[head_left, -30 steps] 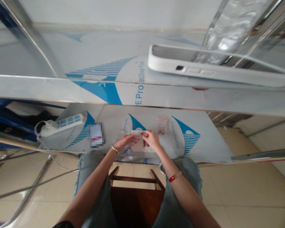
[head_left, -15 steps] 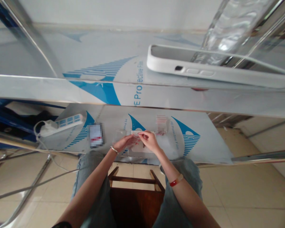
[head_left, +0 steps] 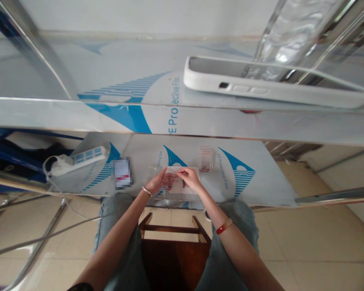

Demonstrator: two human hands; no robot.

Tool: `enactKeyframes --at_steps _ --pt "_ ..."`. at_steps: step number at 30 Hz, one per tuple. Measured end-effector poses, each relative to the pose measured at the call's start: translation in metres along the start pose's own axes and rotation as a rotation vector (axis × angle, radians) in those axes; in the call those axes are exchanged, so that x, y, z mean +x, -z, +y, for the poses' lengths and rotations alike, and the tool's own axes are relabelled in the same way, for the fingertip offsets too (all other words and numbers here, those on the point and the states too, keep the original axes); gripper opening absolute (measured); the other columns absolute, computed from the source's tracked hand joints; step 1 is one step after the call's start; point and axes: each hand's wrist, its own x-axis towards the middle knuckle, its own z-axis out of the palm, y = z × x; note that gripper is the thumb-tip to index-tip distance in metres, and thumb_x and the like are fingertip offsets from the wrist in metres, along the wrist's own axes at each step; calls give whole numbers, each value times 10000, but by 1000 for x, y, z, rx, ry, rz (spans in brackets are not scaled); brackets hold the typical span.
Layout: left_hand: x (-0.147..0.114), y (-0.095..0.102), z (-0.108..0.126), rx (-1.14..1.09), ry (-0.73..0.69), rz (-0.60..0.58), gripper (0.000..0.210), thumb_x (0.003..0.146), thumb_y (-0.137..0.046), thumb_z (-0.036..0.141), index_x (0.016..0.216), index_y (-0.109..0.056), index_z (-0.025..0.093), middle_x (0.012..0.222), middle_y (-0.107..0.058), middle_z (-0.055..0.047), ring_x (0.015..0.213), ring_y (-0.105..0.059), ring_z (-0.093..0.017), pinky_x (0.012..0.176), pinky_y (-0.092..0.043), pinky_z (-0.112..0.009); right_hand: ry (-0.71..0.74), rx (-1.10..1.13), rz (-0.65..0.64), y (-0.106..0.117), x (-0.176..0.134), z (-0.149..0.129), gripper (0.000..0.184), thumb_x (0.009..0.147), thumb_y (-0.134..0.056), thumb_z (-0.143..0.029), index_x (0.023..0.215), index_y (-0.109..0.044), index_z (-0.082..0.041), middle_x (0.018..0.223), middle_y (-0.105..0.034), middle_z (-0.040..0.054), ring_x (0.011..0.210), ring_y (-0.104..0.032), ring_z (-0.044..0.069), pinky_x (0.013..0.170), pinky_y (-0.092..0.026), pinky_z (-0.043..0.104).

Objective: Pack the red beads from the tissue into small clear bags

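A clear plastic bag with reddish marks or contents is stretched between my hands. My left hand, a silver bangle at its wrist, is closed on the bag's left edge. Thumb and fingers of my right hand pinch together at the bag's upper right corner. Beneath the bag lies a flat white piece, card or tray, I cannot tell which. Just beyond the right hand rests a clear packet with red stripes. Another crumpled clear film lies beside the left hand.
The low shelf is covered in printed protective film. On its left are a blurred-out phone-like object and a white power strip with cables. Above, an upper shelf holds a white phone case, close to my head.
My left hand has drawn slightly left, away from the right hand. The plastic bag is now spread flatter between them, with more of its reddish part showing.
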Motion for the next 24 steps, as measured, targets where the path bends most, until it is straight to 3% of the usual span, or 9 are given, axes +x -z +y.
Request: enactKeyframes --at_steps 5,10,24 --pt "1 0 -6 121 -182 197 440 670 -709 465 953 -662 131 952 -694 -107 808 -645 -195 659 -467 -253 -17 6 17 -1 2 6 178 746 -568 -333 739 -622 -163 682 -646 36 665 -603 164 548 -446 236" --pt "6 8 -8 117 -308 397 375 581 -785 384 820 -650 129 785 -695 -49 691 -636 -144 676 -468 -248 -22 75 -15 -4 6 11 181 689 -609 -306 794 -615 -159 739 -663 43 678 -618 157 606 -467 248" --pt "2 0 -2 81 -361 452 350 550 -783 413 701 -648 128 733 -665 -41 669 -616 -143 673 -495 -275 -32 40 7 -5 6 16 162 696 -582 -247 831 -593 -158 781 -666 55 712 -628 160 638 -465 264"
